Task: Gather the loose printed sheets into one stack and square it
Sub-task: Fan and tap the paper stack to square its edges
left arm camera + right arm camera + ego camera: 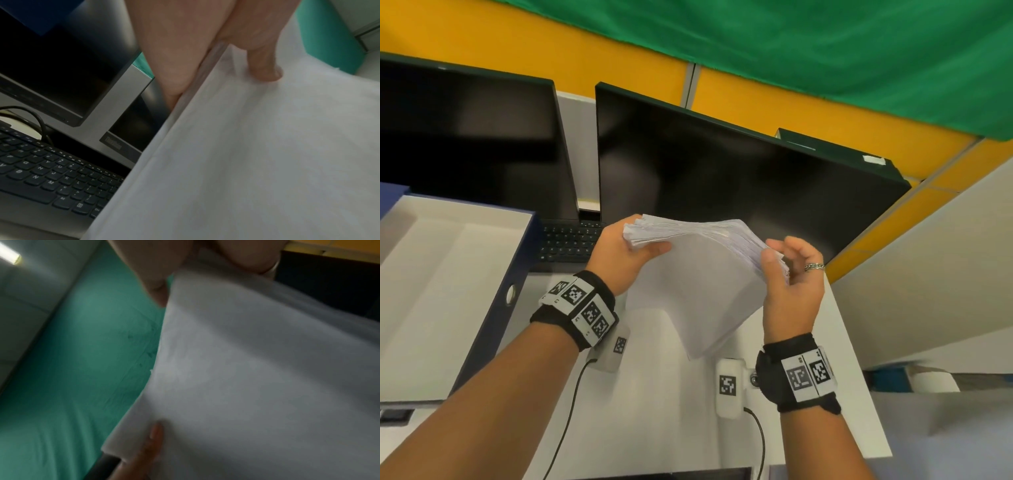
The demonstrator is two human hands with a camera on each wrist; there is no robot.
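1. Filling the upper half of the head view, two dark monitors [722,171] stand at the back of the white tabletop [654,394], with an open file box [448,274] at the left edge and a keyboard [568,240] between them.
2. Held in the air at the centre of the frame, above the tabletop and in front of the right monitor, is the stack of printed sheets [698,274]. Its upper edge is fanned and ragged and the body bows downward, so it looks gathered but not yet square.
3. The left hand [619,253] pinches the stack's upper left corner, thumb on the near face and fingers behind.
4. The right hand [791,274] grips the right edge, thumb pressed on the near face; its other fingers are loosely curled by the edge, and how firmly they bear on it I cannot tell.
5. To square well, I judge both grips should loosen, letting the sheets slide freely. Stand the stack on one edge on the tabletop, tap it, turn to the adjoining edge and tap again, palms guiding the sides.
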